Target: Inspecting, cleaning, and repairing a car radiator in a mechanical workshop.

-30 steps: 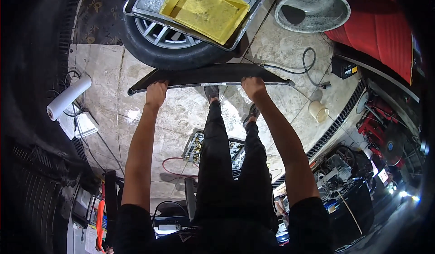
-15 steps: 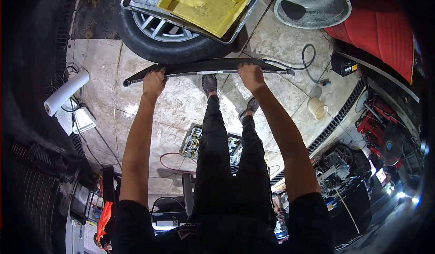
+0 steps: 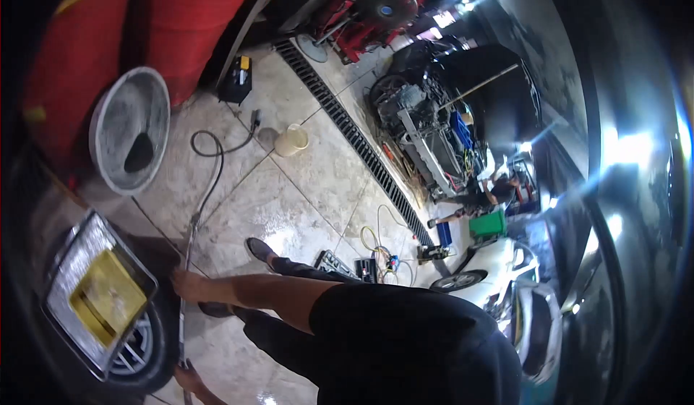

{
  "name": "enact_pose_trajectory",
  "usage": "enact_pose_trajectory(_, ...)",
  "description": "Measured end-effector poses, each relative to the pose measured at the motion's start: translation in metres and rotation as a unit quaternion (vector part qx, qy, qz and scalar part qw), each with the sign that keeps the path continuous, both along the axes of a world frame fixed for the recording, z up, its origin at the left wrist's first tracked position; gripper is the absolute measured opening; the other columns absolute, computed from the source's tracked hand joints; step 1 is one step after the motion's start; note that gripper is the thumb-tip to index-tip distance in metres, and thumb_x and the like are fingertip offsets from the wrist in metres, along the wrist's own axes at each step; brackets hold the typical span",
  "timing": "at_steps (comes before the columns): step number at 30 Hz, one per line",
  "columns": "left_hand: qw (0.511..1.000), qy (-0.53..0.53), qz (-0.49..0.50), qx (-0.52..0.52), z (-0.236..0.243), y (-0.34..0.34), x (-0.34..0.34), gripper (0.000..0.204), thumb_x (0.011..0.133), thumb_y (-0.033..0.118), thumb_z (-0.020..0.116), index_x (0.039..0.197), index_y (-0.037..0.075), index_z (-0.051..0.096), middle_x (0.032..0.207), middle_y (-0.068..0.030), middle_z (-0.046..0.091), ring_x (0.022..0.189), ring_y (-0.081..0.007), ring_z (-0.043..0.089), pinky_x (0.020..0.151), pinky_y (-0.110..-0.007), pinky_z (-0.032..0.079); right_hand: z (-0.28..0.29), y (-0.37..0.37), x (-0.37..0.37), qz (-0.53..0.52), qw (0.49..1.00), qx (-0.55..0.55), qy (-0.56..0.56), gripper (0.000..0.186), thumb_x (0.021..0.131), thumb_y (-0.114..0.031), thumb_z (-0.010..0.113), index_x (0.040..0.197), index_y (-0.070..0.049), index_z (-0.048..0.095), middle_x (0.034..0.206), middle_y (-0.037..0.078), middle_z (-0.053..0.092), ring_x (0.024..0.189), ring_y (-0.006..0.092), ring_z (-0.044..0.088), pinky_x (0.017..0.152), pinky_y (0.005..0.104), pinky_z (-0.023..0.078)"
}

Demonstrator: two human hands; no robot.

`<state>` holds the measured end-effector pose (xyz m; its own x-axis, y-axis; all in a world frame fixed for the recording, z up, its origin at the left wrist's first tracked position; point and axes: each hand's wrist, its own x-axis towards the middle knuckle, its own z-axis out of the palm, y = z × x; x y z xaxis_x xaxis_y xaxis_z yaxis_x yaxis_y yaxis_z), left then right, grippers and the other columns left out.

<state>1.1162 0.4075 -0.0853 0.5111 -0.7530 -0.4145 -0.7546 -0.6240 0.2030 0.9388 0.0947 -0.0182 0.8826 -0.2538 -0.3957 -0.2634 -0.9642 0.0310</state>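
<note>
My right hand (image 3: 186, 286) grips the long dark panel (image 3: 182, 328) with a thin metal edge, now seen almost edge-on. My left hand (image 3: 189, 380) holds the same panel lower down, partly hidden at the bottom. Beside the panel, at left, lies a tire with a silver wheel (image 3: 134, 346), carrying a metal tray (image 3: 87, 231) with a yellow tray (image 3: 126, 293) on it. A dark hose (image 3: 213, 158) runs from the panel's upper end across the tiles.
A grey tub (image 3: 130, 79) stands by red cushions (image 3: 181, 22), with a battery (image 3: 236, 79) and beige container (image 3: 292, 139) nearby. A drain grate (image 3: 350, 134) crosses the floor (image 3: 260, 202). Beyond are an engine (image 3: 412, 108), another person (image 3: 491, 195) and a white car (image 3: 491, 267).
My view has swung sharply to the right, bringing the engine, person and car into fuller view. Both hands remain on the panel, which now appears at the left, running up and down.
</note>
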Motion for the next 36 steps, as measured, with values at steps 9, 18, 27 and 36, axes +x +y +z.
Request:
enact_pose_trajectory(9, 0.896, -0.120, -0.230, -0.361, 0.009, -0.084, -0.030, 0.042, 0.085, 0.039, 0.065, 0.094, -0.002, 0.063, 0.069, -0.0126, 0.062, 0.048, -0.0275, 0.053, 0.044, -0.037, 0.045, 0.048, 0.020, -0.104, -0.057, 0.994, 0.064, -0.075, 0.024, 0.074, -0.028, 0.058, 0.088, -0.009, 0.063, 0.104, 0.013, 0.060, 0.102, 0.0286, 0.057, 0.090, 0.0439, 0.042)
enact_pose_trajectory(18, 0.969, 0.123, -0.214, -0.011, 0.085, -0.196, -0.048, 0.081, 0.081, 0.062, 0.058, 0.129, -0.003, 0.049, 0.113, -0.0281, 0.057, 0.097, -0.0408, 0.056, 0.084, -0.047, 0.046, 0.137, 0.005, -0.219, -0.257, 0.958, 0.105, -0.075, 0.029, 0.060, -0.026, 0.071, 0.082, -0.009, 0.063, 0.090, 0.009, 0.061, 0.091, 0.0278, 0.061, 0.081, 0.0435, 0.047)
enact_pose_trajectory(27, 0.945, 0.134, -0.299, -0.008, 0.074, -0.205, -0.074, 0.089, 0.080, 0.065, 0.056, 0.137, -0.001, 0.041, 0.126, -0.0301, 0.050, 0.112, -0.0422, 0.050, 0.096, -0.048, 0.039, 0.178, 0.000, -0.312, -0.429, 0.896, 0.094, 0.066, 0.038, 0.059, -0.024, 0.073, 0.094, -0.011, 0.067, 0.104, 0.010, 0.062, 0.099, 0.0274, 0.062, 0.084, 0.0418, 0.048)
enact_pose_trajectory(36, 0.733, -0.241, -0.567, -0.289, 0.089, -0.201, -0.073, 0.081, 0.090, 0.066, 0.032, 0.136, -0.001, 0.041, 0.094, -0.0112, 0.063, 0.066, -0.0220, 0.060, 0.053, -0.030, 0.050, 0.198, 0.028, -0.321, -0.466, 0.860, 0.203, -0.041, 0.031, 0.067, -0.023, 0.061, 0.088, -0.001, 0.070, 0.090, 0.019, 0.068, 0.088, 0.0360, 0.065, 0.073, 0.0463, 0.051)
